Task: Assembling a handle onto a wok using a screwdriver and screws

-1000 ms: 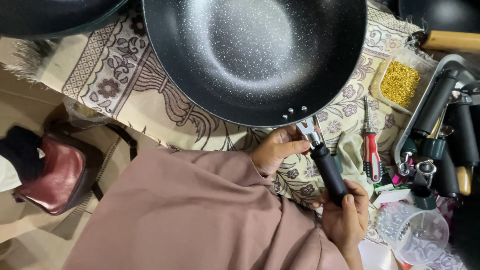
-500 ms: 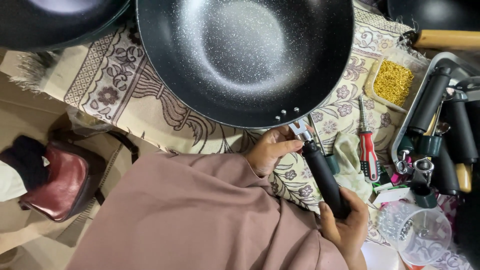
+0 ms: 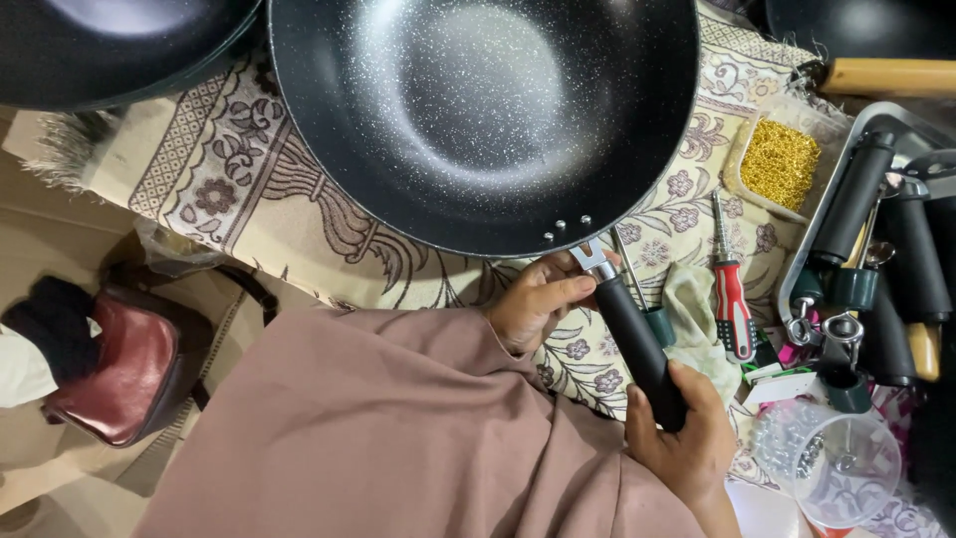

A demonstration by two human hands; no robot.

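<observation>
A large black speckled wok (image 3: 478, 110) rests on a patterned cloth (image 3: 249, 189). Just below its near rim, by three rivets, I hold a black handle (image 3: 637, 344) with a forked metal bracket at its top end. My left hand (image 3: 538, 304) pinches the handle's upper end near the bracket. My right hand (image 3: 682, 438) grips its lower end. The bracket sits close to the wok's rim; I cannot tell if they touch.
A red-handled screwdriver (image 3: 732, 299) and a green-handled tool (image 3: 652, 319) lie right of the handle. A metal tray (image 3: 797, 269) holds more black handles. A tub of gold screws (image 3: 782, 159), a clear cup (image 3: 841, 468), another pan (image 3: 110, 45) and a dark red bag (image 3: 110, 379) surround me.
The handle's bracket end has moved up closer to the wok's rim. My left hand stays at its top and my right hand has slid along its lower end.
</observation>
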